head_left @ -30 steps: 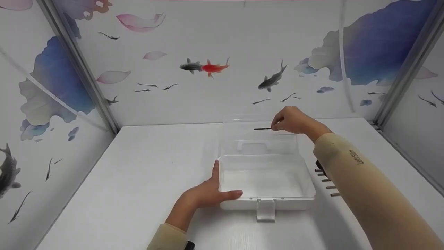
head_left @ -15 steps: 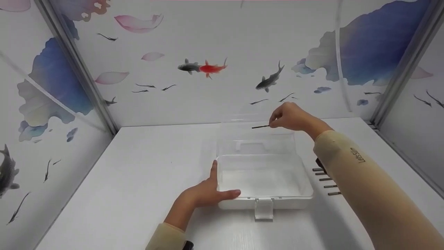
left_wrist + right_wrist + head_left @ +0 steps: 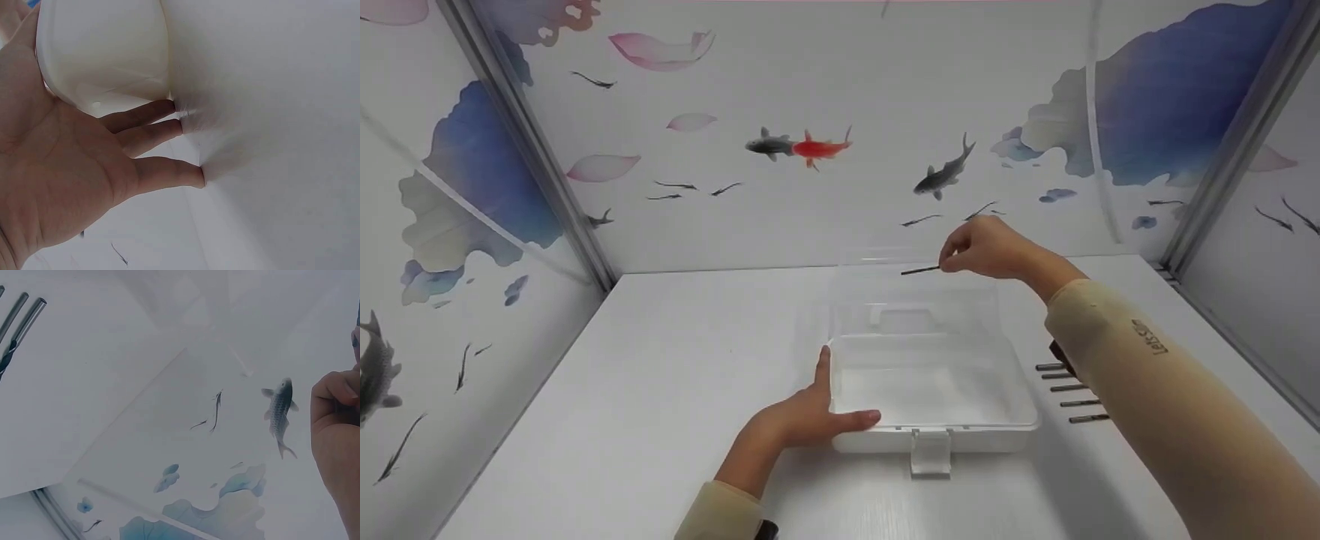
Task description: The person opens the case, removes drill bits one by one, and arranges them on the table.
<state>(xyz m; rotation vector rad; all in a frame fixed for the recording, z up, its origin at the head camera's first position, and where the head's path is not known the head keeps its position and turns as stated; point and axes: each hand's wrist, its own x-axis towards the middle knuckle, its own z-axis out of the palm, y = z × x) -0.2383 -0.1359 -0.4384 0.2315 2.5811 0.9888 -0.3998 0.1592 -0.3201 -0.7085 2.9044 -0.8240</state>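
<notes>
In the head view my right hand pinches a thin dark drill bit above the back of a clear plastic box. The bit points left, its free end slightly lower. The box stands with its transparent lid tipped back and its front latch hanging down. My left hand rests at the box's front left corner, thumb along the front rim and index finger along the left side. In the left wrist view, the left hand's other fingers reach straight down beside the box, tips at the table.
Several drill bits lie in a row on the table right of the box, partly hidden by my right sleeve. Spiral flutes show on one bit in the right wrist view. Printed panels with metal posts enclose the white table.
My right hand has risen slightly and shifted a little left, still pinching the drill bit, which has tilted from level to left end down. My left hand stays at the box corner.
</notes>
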